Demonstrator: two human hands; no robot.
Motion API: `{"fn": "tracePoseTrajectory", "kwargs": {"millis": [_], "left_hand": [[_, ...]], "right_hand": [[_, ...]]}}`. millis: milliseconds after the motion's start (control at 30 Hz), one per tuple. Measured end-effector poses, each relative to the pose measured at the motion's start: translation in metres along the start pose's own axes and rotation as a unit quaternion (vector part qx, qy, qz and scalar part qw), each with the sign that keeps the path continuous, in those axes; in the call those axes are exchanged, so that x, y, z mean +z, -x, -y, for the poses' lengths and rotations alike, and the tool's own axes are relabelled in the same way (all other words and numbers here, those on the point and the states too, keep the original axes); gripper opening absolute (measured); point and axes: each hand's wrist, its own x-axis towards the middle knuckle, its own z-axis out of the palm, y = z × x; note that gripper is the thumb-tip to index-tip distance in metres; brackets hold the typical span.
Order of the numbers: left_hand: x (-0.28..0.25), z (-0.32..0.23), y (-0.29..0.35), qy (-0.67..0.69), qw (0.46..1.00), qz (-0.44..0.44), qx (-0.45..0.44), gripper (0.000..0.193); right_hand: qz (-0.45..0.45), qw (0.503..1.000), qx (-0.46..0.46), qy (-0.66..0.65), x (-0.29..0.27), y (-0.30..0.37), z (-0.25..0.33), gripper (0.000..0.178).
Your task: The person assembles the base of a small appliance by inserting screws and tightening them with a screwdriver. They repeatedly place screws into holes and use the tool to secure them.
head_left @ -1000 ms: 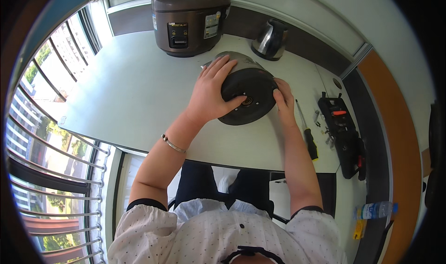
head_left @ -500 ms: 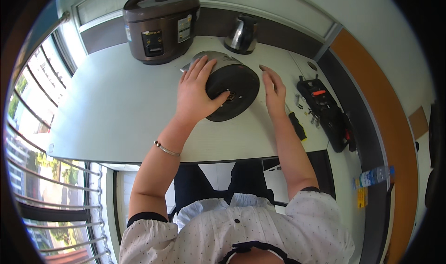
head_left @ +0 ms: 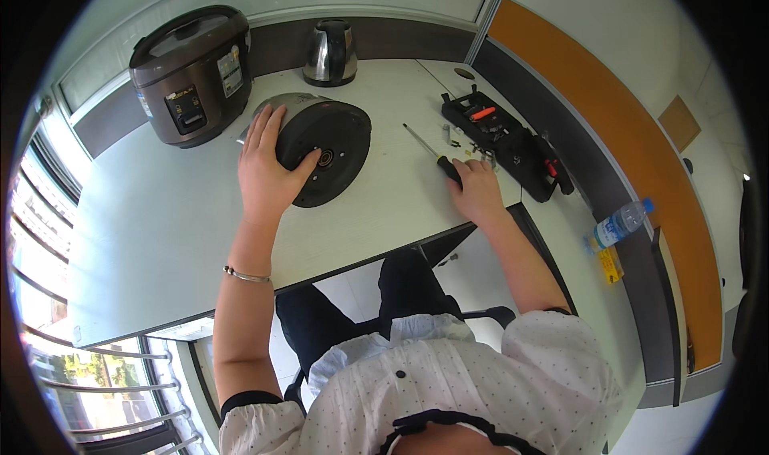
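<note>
An electric kettle (head_left: pixel 340 146) with a silver body lies on its side on the white table, its round black base facing me. My left hand (head_left: pixel 268 167) steadies it, with the fingers over the metal side and the thumb pressed on the base close to the round connector. To the right, my right hand (head_left: pixel 481 192) grips the handle end of a screwdriver (head_left: pixel 426 143), which lies on the table. Its thin shaft points away and to the left, toward the kettle. Part of the handle is hidden under my fingers.
A brown rice cooker (head_left: pixel 192 74) stands at the back left, with another silver kettle (head_left: pixel 330 53) at the back. An open black tool case (head_left: pixel 513 146) lies at the right, small metal bits (head_left: pixel 483 155) beside it. Farther right is a water bottle (head_left: pixel 621 224).
My right hand has come down from beside the kettle to the screwdriver and taken hold of its handle. The view has turned rightward; my left hand stays on the kettle.
</note>
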Motion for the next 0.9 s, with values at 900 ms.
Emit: {"fn": "tracePoseTrajectory", "kwargs": {"millis": [900], "left_hand": [[0.009,0.025,0.002,0.111,0.993,0.045,-0.021,0.069]], "right_hand": [[0.040,0.715,0.325,-0.618,-0.043,0.071,0.021,0.048]]}}
